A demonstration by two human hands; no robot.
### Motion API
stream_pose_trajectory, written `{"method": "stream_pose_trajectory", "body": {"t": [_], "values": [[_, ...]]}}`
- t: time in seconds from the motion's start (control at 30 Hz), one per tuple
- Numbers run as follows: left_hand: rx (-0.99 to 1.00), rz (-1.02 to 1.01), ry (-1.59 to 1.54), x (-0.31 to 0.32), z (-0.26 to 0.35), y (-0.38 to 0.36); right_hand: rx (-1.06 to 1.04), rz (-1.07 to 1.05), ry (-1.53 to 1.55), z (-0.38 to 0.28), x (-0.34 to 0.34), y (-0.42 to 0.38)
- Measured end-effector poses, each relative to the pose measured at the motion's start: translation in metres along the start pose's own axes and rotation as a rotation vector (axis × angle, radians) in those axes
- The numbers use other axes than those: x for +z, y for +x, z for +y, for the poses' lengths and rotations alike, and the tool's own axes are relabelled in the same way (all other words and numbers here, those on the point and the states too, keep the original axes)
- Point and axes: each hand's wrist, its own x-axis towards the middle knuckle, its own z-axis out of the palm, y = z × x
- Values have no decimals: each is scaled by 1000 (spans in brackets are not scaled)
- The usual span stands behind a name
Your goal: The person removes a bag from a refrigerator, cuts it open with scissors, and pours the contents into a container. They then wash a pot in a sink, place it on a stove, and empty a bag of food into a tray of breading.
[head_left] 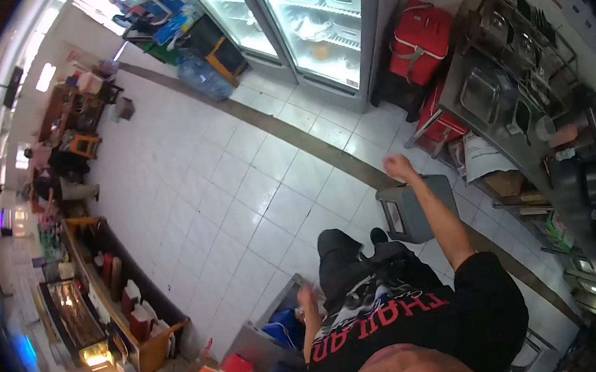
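My right hand (400,167) is held out over the tiled floor, its fingers curled in, with nothing showing in them. Below and beside it stands a grey plastic stool (418,208). My left hand (308,297) hangs low at my side, small and blurred, and how its fingers lie is something I cannot tell. Close by that hand, a blue bag (284,328) sits in a grey open-topped unit (261,341).
Ahead stand lit glass-door fridges (319,33) and a large water bottle (205,79). To the right are a red cooler bag (422,41) and a steel counter with a sink (479,90). A wooden counter (141,341) runs along the left.
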Motion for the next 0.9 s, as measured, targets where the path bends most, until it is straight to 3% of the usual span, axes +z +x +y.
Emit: {"method": "stream_pose_trajectory", "body": {"t": [0.03,0.07,0.13,0.23,0.33,0.37,0.5,0.53,0.57,0.6,0.63,0.67,0.7,0.73,0.77,0.8,0.87,0.9], "values": [[-94,110,31,-24,11,2,-229,161,-27,-42,9,58],[-168,190,69,-39,30,9,-202,45,388,-109,2,85],[-219,236,161,-53,77,37,-352,111,234,-214,-1,144],[-185,170,299,-55,167,117,-268,116,557,-300,34,214],[-89,86,392,-38,285,201,-35,125,627,-328,92,298],[-12,34,379,-28,331,236,36,142,576,-344,104,310],[375,-275,101,45,559,417,-213,432,381,-424,73,407],[258,-4,227,97,640,435,-254,579,350,-446,55,439],[350,-54,226,131,706,456,-371,641,511,-454,37,481],[410,-75,255,160,767,475,-355,780,259,-498,5,484],[478,-94,225,184,819,496,-598,890,349,-502,-13,532],[550,-105,249,203,865,506,-500,1129,-16,-534,-34,550],[619,-130,192,233,915,477,-522,1123,172,-572,-39,559],[628,-89,173,238,933,491,-548,1122,362,-611,-46,567],[653,-71,160,250,955,513,-564,1164,348,-620,-48,596],[659,-90,139,253,960,535,-433,1222,392,-637,-41,608],[611,-90,167,248,958,571,-334,1512,216,-683,-19,606],[563,-65,197,238,961,567,-407,1547,344,-693,-17,604]]}}
